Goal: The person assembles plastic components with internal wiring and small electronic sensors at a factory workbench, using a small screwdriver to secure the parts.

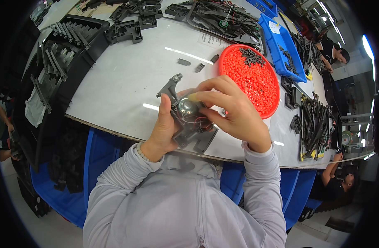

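The work looks partway along, at a fitting stage, though one picture cannot fix how far. The dark plastic housing (186, 134) is up off the bench (119, 97), in front of the person's chest, tilted. The left hand (160, 134) is closed around its near side, thumb up along the edge. A shiny round part (186, 106) sits at the housing's middle, with thin wires (201, 120) loose beside it, so the wiring seems not yet tidied. The right hand (237, 110) is half open, fingers bent over the round part's edge; I cannot tell whether it pinches anything or only presses. Whether the round part is fastened is hidden too. Much seems left overall: more dark housings (129, 31) lie at the far left, and the red bowl (276, 101) is full of small red pieces (243, 76).
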### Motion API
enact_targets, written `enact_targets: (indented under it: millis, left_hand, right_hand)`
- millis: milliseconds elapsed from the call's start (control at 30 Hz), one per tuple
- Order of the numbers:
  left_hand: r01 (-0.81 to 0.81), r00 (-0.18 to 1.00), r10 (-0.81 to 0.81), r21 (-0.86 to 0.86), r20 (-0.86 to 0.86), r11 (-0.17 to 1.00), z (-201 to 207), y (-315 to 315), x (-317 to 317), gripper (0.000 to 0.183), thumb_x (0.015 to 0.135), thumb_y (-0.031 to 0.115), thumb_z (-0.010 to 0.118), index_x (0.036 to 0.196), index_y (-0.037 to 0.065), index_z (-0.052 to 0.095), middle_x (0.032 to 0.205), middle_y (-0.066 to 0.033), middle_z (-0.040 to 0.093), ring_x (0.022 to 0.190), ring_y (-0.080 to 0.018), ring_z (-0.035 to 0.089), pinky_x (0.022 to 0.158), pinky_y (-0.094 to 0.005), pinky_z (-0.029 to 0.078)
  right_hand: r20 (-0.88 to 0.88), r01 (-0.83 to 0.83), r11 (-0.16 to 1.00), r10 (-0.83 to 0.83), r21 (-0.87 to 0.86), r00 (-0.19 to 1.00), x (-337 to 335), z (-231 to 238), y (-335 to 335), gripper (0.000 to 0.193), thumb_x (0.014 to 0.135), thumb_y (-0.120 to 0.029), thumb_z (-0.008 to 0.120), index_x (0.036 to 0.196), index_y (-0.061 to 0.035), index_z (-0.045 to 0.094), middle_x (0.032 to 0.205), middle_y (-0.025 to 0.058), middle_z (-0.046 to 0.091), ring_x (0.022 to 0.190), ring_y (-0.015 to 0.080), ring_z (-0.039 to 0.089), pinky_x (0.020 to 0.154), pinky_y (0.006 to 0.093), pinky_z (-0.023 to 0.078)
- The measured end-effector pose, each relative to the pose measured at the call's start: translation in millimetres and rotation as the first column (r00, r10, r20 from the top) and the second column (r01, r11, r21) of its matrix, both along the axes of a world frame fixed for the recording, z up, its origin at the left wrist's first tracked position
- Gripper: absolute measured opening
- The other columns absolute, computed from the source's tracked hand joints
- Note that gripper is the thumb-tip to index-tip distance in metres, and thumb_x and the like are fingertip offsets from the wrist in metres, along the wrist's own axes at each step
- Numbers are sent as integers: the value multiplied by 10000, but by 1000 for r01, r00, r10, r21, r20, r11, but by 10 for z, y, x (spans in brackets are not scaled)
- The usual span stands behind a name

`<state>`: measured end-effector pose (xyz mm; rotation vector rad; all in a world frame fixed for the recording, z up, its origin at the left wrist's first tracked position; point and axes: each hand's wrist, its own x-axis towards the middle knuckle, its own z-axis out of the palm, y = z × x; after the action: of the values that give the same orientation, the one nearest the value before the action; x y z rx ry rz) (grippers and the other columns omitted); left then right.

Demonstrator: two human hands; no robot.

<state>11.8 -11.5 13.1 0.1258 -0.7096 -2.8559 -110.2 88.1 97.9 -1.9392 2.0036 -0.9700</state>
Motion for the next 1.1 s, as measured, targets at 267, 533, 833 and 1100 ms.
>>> enact_targets:
  millis: [267,533,833,1100]
  left_hand:
    - [72,997,-72,-30,13,997,7,-29,13,794,804,713,311,1238,52,391,1040,-100,545,881,-192,600,758,-351,533]
    - [52,999,-52,8,-9,999,-4,-32,-14,759,829,680,313,1235,43,384,1050,-109,546,873,-189,607,743,-353,541]
    - [60,998,-56,-101,37,993,-84,-63,-20,836,787,743,273,1252,54,358,1115,-177,518,975,-270,589,753,-457,549]
    - [130,991,-130,-64,2,989,-70,-61,-11,826,785,742,285,1233,55,384,1087,-162,537,931,-263,610,738,-463,554]
  right_hand:
    - [-126,-139,990,137,0,982,-113,-87,-125,374,611,-4,694,973,-81,642,868,62,552,798,238,532,685,329,460]
    - [-8,-165,982,165,-97,986,-129,-83,-112,259,606,11,671,859,-28,631,911,76,623,777,220,563,664,309,464]
    - [90,-134,982,147,-137,985,-139,-85,-85,177,660,1,649,837,-3,636,825,98,626,739,211,593,609,295,491]
    - [-82,-202,972,193,-120,978,-164,-121,-163,190,685,-18,632,873,-11,610,860,86,581,678,219,553,613,282,480]
